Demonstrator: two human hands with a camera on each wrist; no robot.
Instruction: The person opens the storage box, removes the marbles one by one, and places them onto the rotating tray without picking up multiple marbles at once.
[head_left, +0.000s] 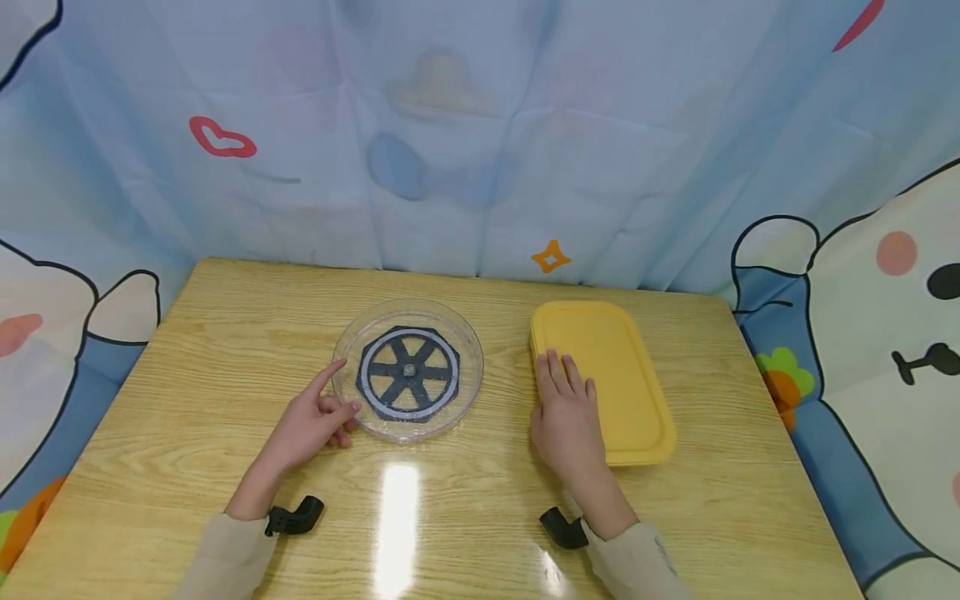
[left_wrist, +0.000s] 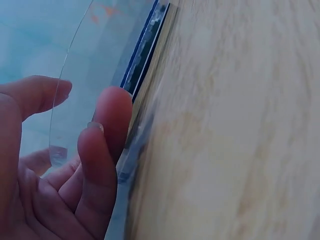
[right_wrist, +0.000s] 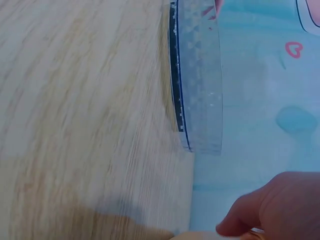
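A clear round plastic tray [head_left: 465, 400] with a low wall sits left of centre on the table, and a dark six-spoked wheel shape with a pale ring [head_left: 408, 373] shows at its middle. My left hand [head_left: 311, 421] grips its near-left rim, thumb and index fingertips over the edge. In the left wrist view, bent fingers [left_wrist: 100, 150] lie against the outside of the wall. Right of the tray, a yellow lidded box [head_left: 618, 383] lies flat. My right hand [head_left: 566, 421] rests on its left edge, fingers straight over the lid, thumb down along the side.
The wooden table [head_left: 247, 350] reaches back to a blue cartoon-print curtain [head_left: 465, 167], which also hangs at both sides. Black wrist cameras [head_left: 296, 517] are strapped at both cuffs. Bare tabletop separates the tray from the box.
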